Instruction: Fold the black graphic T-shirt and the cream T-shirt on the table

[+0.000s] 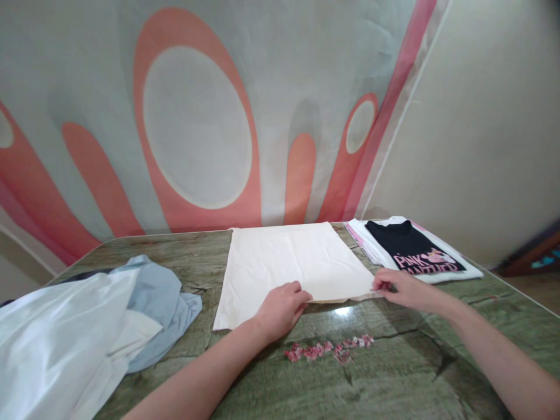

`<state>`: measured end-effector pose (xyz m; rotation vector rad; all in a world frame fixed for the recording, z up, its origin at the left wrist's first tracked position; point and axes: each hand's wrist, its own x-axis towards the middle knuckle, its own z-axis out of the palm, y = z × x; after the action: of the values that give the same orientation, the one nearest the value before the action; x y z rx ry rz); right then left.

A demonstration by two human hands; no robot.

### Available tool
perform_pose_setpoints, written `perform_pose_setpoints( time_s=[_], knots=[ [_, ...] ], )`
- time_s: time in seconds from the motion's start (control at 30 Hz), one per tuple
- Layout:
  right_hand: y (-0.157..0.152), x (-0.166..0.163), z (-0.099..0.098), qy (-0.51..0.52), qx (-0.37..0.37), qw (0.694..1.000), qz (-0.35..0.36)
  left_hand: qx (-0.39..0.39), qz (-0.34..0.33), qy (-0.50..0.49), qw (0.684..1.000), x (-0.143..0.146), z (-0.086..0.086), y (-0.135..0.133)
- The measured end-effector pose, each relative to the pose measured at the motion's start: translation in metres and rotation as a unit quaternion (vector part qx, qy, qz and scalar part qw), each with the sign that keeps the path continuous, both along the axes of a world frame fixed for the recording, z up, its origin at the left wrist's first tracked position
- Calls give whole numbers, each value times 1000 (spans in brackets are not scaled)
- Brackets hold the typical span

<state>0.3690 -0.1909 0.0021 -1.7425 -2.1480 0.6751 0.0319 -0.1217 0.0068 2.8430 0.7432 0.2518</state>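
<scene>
A cream-white piece of cloth (289, 256) lies spread nearly flat on the table, roughly rectangular; I cannot tell what kind of garment it is. At the middle of its near edge, my left hand (282, 306) pinches the hem, fingers closed. My right hand (394, 286) grips the near right corner between thumb and fingers. The edge between both hands is slightly raised, with a thin shadow below it.
Loose white and pale blue clothes (161, 297) are heaped at the left. Folded shirts, a black one (406, 248) printed in pink on top, are stacked at the far right. The wood-patterned table (394, 361) meets a printed wall hanging (271, 87) behind.
</scene>
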Motion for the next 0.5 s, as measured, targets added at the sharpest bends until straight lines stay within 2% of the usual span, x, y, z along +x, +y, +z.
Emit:
perform_pose_setpoints(
  time_s=[0.13,0.3,0.5],
  knots=[
    [-1,-1,-3,-23,24,999,-12,38,-12,29,999,2,0,-4],
    [-3,-4,-4,-71,46,996,10,89,-39,76,992,4,3,-7],
    [-4,-9,-7,-134,66,989,21,91,-43,88,991,5,7,-12]
  ],
)
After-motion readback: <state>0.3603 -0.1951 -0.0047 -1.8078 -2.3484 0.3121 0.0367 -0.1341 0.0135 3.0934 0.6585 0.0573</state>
